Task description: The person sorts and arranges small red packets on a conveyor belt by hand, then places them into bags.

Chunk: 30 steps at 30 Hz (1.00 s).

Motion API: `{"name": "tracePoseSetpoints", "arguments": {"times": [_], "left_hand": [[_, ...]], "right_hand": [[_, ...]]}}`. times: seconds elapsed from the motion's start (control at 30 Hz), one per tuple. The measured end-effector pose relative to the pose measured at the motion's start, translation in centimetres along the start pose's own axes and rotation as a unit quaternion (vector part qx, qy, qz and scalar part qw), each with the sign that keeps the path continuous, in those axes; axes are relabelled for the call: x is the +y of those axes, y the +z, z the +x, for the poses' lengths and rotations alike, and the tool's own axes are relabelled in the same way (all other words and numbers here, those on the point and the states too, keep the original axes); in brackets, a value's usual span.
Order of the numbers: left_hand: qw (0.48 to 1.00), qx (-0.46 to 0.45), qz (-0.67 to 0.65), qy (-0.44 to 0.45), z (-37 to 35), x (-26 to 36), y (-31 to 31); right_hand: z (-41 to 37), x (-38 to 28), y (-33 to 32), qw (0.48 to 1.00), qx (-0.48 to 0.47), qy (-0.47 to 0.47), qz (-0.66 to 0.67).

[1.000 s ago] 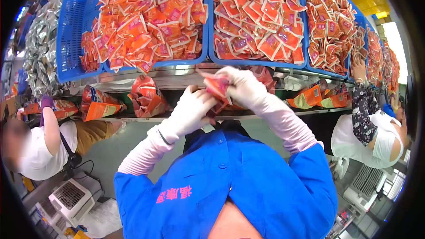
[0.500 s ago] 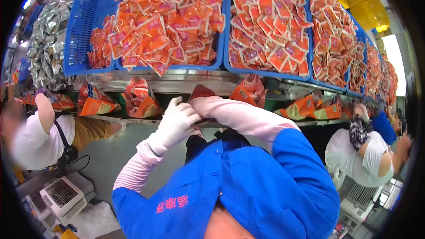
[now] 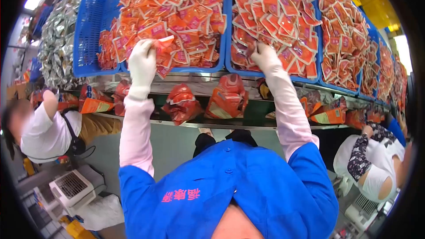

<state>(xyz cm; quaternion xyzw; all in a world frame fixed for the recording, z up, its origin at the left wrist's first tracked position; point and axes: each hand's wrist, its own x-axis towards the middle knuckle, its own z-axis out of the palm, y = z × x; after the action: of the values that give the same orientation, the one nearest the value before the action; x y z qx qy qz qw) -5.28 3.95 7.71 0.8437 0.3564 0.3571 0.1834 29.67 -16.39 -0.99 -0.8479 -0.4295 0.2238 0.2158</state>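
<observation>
My left hand (image 3: 142, 64), in a white glove, pinches an orange sachet (image 3: 164, 44) over the front of a blue basket heaped with sachets. In the neighbouring basket (image 3: 272, 74), my right hand (image 3: 265, 56) has its fingers closed at a sachet (image 3: 249, 49) near the front of the heap; the fingertips are partly hidden. Between my forearms, on a dark green conveyor belt (image 3: 201, 120), stand a crumpled red bag (image 3: 181, 104) and an orange-red bag (image 3: 228, 97).
More blue baskets of orange sachets (image 3: 343, 40) run off to the right. Silver packets (image 3: 59, 40) are piled at the far left. People work on either side, one in a white shirt (image 3: 46, 130) at the left. More bags (image 3: 330, 113) stand along the belt.
Both hands have left a red bag at the belt and reached forward, apart, to the two baskets. Each has closed on a sachet. The bags on the belt have shifted.
</observation>
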Motion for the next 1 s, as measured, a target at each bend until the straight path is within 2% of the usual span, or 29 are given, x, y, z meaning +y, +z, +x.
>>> {"name": "tracePoseSetpoints", "arguments": {"times": [0.03,0.07,0.1,0.13,0.2,0.23,0.27,0.3,0.33,0.37,0.4,0.43,0.47,0.5,0.53,0.57,0.6,0.63,0.7,0.73,0.8,0.9,0.93,1.0], "left_hand": [[0.987,-0.042,-0.136,-0.068,-0.8,2.0,-0.2],[0.950,-0.086,-0.266,-0.141,-2.1,3.6,0.0],[0.916,-0.105,-0.350,-0.167,-3.5,5.3,1.5],[0.875,-0.118,-0.430,-0.190,-4.7,7.5,3.2],[0.818,-0.160,-0.496,-0.241,-6.3,12.3,4.9],[0.801,-0.170,-0.519,-0.243,-6.8,12.1,5.0],[0.784,-0.178,-0.542,-0.245,-7.4,11.8,5.2],[0.801,-0.187,-0.507,-0.257,-7.6,12.0,3.6],[0.801,-0.184,-0.508,-0.256,-8.1,11.0,3.2],[0.931,-0.223,-0.287,-0.043,-9.1,9.7,3.1],[0.955,-0.240,-0.033,0.172,-10.1,8.8,2.8],[0.913,-0.305,0.071,0.262,-10.3,8.3,2.5],[0.915,-0.299,0.073,0.260,-11.2,7.4,2.4],[0.912,-0.290,0.095,0.275,-12.9,6.2,2.4],[0.908,-0.276,0.121,0.292,-13.2,5.4,1.5],[0.921,-0.230,0.082,0.305,-14.1,5.7,1.3],[0.910,-0.272,0.083,0.303,-14.7,6.1,0.6],[0.919,-0.251,0.058,0.298,-14.6,6.7,-0.2],[0.931,-0.226,0.014,0.287,-14.7,7.7,-1.0],[0.922,-0.231,0.040,0.307,-15.5,7.6,-0.6],[0.924,-0.270,0.036,0.268,-18.3,5.7,0.7],[0.933,-0.270,0.047,0.233,-16.3,5.8,-1.4],[0.937,-0.245,0.062,0.242,-15.6,5.3,-1.7],[0.924,-0.285,0.104,0.233,-14.7,3.9,-2.8]], "right_hand": [[-1.9,-1.4,-2.9,0.917,-0.101,0.007,0.386],[-4.0,-2.8,-4.1,0.835,-0.120,-0.030,0.536],[-7.0,-7.5,-6.8,0.818,-0.145,-0.101,0.548],[-7.4,-9.4,-6.7,0.843,-0.150,-0.282,0.432],[-9.7,-12.2,-5.5,0.909,-0.274,-0.163,0.269],[-9.9,-12.0,-5.4,0.909,-0.274,-0.166,0.266],[-9.9,-11.1,-5.3,0.891,-0.251,-0.146,0.350],[-9.7,-10.5,-5.5,0.864,-0.225,-0.126,0.432],[-9.2,-10.2,-5.7,0.855,-0.225,-0.132,0.448],[-8.6,-10.6,-5.0,0.863,-0.182,-0.141,0.449],[-8.2,-10.9,-3.6,0.870,-0.140,-0.148,0.450],[-7.8,-11.2,-1.6,0.878,-0.180,-0.145,0.419],[-7.3,-11.7,0.1,0.922,-0.192,-0.255,0.222],[-8.5,-13.7,-0.5,0.903,-0.299,-0.268,0.151],[-9.4,-15.9,1.0,0.864,-0.393,-0.301,-0.091],[-9.9,-17.0,1.0,0.834,-0.461,-0.247,-0.174],[-10.0,-18.4,1.9,0.785,-0.502,-0.268,-0.244],[-9.4,-17.6,7.6,0.727,-0.529,-0.280,-0.336],[-9.6,-18.4,8.4,0.738,-0.521,-0.285,-0.320],[-9.7,-18.8,8.7,0.749,-0.516,-0.286,-0.300],[-9.8,-19.4,9.2,0.772,-0.504,-0.287,-0.261],[-9.8,-20.0,9.4,0.807,-0.487,-0.274,-0.190],[-9.8,-20.1,9.4,0.818,-0.477,-0.273,-0.169],[-9.8,-20.3,9.2,0.836,-0.457,-0.275,-0.128]]}}
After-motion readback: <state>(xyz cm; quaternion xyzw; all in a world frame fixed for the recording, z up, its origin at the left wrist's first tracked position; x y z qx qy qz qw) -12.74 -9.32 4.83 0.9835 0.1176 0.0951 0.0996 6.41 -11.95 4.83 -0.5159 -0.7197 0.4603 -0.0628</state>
